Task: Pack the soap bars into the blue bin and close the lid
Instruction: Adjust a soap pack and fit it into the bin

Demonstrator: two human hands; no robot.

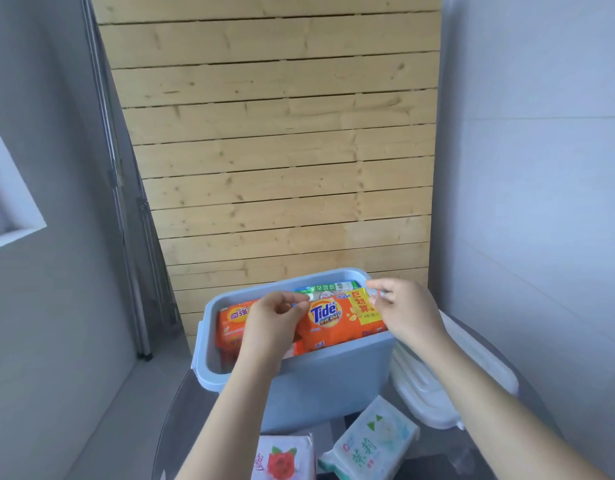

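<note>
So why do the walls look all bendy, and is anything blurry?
Head view: the wide lens bows the wooden slat wall and its edges; the Tide soap pack reads sharp; the rose soap pack at the bottom edge looks softer; light is even, no harsh glare.

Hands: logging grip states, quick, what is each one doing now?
Left hand: pinching the left end of the orange Tide pack.
Right hand: pinching its right end.
</note>
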